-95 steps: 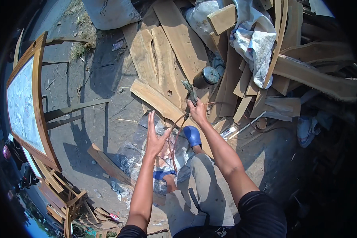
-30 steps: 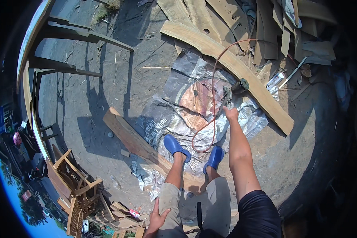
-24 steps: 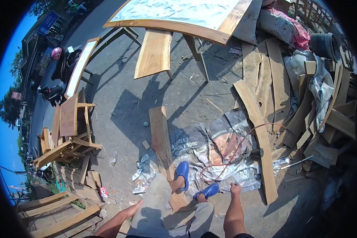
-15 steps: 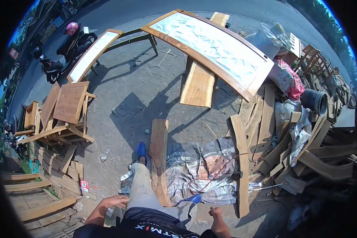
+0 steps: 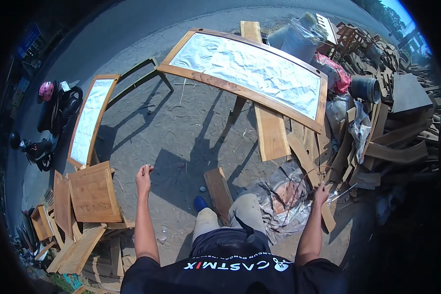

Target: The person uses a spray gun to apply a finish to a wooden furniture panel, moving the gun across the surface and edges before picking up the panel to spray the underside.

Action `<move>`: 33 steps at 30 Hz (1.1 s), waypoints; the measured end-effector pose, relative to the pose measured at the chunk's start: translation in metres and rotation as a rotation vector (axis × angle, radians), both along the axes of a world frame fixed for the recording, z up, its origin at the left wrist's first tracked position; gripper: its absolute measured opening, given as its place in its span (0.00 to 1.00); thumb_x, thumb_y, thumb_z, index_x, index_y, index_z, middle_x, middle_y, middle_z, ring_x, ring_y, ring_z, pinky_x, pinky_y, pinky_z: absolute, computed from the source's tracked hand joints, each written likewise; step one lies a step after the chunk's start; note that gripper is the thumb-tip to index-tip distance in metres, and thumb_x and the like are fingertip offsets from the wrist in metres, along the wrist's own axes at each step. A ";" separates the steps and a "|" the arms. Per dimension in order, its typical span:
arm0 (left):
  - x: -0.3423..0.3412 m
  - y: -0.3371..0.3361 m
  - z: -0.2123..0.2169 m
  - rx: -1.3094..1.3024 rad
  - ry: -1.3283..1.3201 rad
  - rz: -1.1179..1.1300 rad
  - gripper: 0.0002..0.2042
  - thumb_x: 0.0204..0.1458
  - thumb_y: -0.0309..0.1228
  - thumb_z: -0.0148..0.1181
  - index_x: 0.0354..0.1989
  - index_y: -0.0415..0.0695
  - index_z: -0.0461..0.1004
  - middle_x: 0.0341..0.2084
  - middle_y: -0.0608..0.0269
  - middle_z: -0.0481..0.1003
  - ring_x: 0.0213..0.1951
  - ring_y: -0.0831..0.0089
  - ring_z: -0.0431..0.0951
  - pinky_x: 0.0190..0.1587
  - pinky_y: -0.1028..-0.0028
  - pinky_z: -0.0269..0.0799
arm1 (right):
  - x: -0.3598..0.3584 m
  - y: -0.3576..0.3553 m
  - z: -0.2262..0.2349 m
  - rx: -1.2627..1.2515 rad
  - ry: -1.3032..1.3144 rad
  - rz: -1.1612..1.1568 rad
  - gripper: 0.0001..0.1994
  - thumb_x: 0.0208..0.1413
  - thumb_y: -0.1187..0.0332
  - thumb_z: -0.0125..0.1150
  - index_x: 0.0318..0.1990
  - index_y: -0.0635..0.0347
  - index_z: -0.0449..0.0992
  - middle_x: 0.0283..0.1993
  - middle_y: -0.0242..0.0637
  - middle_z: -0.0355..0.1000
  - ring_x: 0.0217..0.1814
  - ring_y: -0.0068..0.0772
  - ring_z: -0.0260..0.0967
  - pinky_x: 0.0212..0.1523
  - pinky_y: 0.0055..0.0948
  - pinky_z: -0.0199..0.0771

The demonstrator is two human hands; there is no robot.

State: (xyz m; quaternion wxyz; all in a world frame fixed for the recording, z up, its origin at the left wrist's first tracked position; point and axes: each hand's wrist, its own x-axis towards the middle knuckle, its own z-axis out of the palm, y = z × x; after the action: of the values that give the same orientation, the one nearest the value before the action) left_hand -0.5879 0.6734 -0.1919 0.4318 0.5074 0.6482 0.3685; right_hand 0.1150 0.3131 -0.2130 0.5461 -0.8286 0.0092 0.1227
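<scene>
My left hand [image 5: 143, 177] is raised over the ground, its fingers curled in, with no object showing in it. On the other side, my right hand [image 5: 321, 193] is closed in a fist in front of the right edge of the crumpled plastic sheet [image 5: 272, 215]; nothing shows in it either. A brown plank [image 5: 218, 194] lies on the ground between and ahead of my legs. Farther off, a long wooden frame [image 5: 230, 84] with a silvery wrinkled covering inside it is held up above the ground. A narrower framed panel [image 5: 91, 120] of the same kind stands to the left.
Wooden panels [image 5: 94, 192] and frames are stacked at the left. Behind them stands a motorbike [image 5: 59, 112] with a pink helmet. A light plank [image 5: 272, 132] juts out under the long frame. Scrap wood [image 5: 397, 149], a dark bucket [image 5: 365, 89] and sacks [image 5: 299, 39] crowd the right.
Both my hands have risen and moved forward, and the left fingers have curled in. My view has shifted ahead, bringing the frames closer. My legs have stepped forward beside the plank.
</scene>
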 end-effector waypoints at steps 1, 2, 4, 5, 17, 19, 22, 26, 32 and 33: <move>0.017 0.043 0.013 0.056 -0.031 -0.009 0.17 0.69 0.37 0.51 0.48 0.34 0.76 0.39 0.55 0.81 0.45 0.71 0.81 0.51 0.71 0.75 | 0.026 0.020 0.022 0.017 -0.123 -0.012 0.21 0.67 0.54 0.58 0.34 0.67 0.79 0.27 0.38 0.78 0.26 0.23 0.74 0.29 0.25 0.74; 0.029 0.085 0.028 0.097 -0.036 -0.014 0.17 0.69 0.38 0.50 0.50 0.34 0.76 0.41 0.55 0.81 0.46 0.70 0.81 0.52 0.71 0.75 | 0.041 0.048 0.042 0.008 -0.263 0.030 0.21 0.66 0.54 0.58 0.34 0.67 0.80 0.27 0.37 0.77 0.27 0.22 0.74 0.30 0.24 0.74; 0.046 0.173 0.047 0.216 -0.101 -0.029 0.19 0.70 0.39 0.49 0.53 0.33 0.75 0.44 0.53 0.80 0.48 0.70 0.80 0.55 0.70 0.73 | 0.063 0.124 0.090 -0.084 -0.339 0.063 0.21 0.67 0.53 0.58 0.34 0.67 0.80 0.26 0.34 0.76 0.27 0.20 0.71 0.30 0.24 0.71; 0.054 0.215 0.054 0.288 -0.157 -0.039 0.20 0.70 0.41 0.49 0.54 0.33 0.74 0.45 0.53 0.80 0.49 0.70 0.80 0.57 0.70 0.72 | 0.071 0.166 0.114 -0.120 -0.282 0.098 0.22 0.66 0.52 0.58 0.35 0.66 0.80 0.26 0.34 0.76 0.28 0.21 0.70 0.33 0.27 0.70; 0.286 0.605 0.081 0.311 0.434 -0.193 0.34 0.65 0.55 0.48 0.67 0.36 0.65 0.62 0.46 0.71 0.65 0.56 0.69 0.66 0.65 0.61 | 0.336 0.436 0.034 -0.411 0.016 0.183 0.45 0.60 0.28 0.45 0.40 0.74 0.81 0.35 0.46 0.76 0.33 0.39 0.71 0.36 0.41 0.69; 0.299 0.659 0.071 0.214 0.404 -0.185 0.37 0.63 0.59 0.48 0.68 0.37 0.64 0.64 0.45 0.69 0.67 0.54 0.67 0.67 0.65 0.60 | 0.356 0.441 0.025 -0.427 0.106 0.179 0.46 0.61 0.28 0.43 0.49 0.74 0.80 0.41 0.50 0.79 0.44 0.42 0.75 0.44 0.41 0.72; 0.335 0.722 0.045 0.105 0.403 -0.204 0.40 0.61 0.63 0.46 0.68 0.38 0.64 0.66 0.44 0.66 0.69 0.52 0.64 0.69 0.62 0.57 | 0.369 0.452 0.032 -0.579 0.114 0.099 0.47 0.60 0.27 0.44 0.50 0.74 0.80 0.43 0.49 0.79 0.42 0.41 0.74 0.42 0.41 0.71; 0.327 0.801 0.014 -0.132 0.563 -0.226 0.45 0.59 0.68 0.40 0.68 0.37 0.64 0.67 0.45 0.64 0.70 0.54 0.61 0.70 0.60 0.54 | 0.370 0.456 0.024 -0.528 0.191 0.082 0.44 0.60 0.29 0.48 0.50 0.72 0.80 0.45 0.46 0.79 0.44 0.37 0.74 0.45 0.39 0.71; 0.342 0.870 -0.013 -0.512 0.203 -0.248 0.46 0.54 0.74 0.41 0.62 0.41 0.72 0.40 0.62 0.74 0.40 0.71 0.72 0.48 0.70 0.66 | 0.397 0.514 0.020 -0.323 0.227 -0.007 0.46 0.58 0.28 0.49 0.65 0.66 0.70 0.66 0.48 0.68 0.68 0.43 0.64 0.69 0.42 0.56; 0.353 0.877 -0.017 -0.517 0.174 -0.272 0.45 0.54 0.74 0.42 0.59 0.42 0.73 0.34 0.67 0.71 0.35 0.74 0.68 0.43 0.72 0.64 | 0.402 0.507 0.019 -0.248 0.256 -0.004 0.47 0.58 0.28 0.49 0.67 0.65 0.67 0.68 0.49 0.65 0.70 0.45 0.61 0.70 0.43 0.55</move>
State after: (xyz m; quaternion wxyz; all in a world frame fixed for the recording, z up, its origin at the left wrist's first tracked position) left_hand -0.2352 1.5509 -0.2089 0.5350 0.4924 0.6811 0.0854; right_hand 0.5169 0.8205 -0.1936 0.4344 -0.8671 0.0952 0.2243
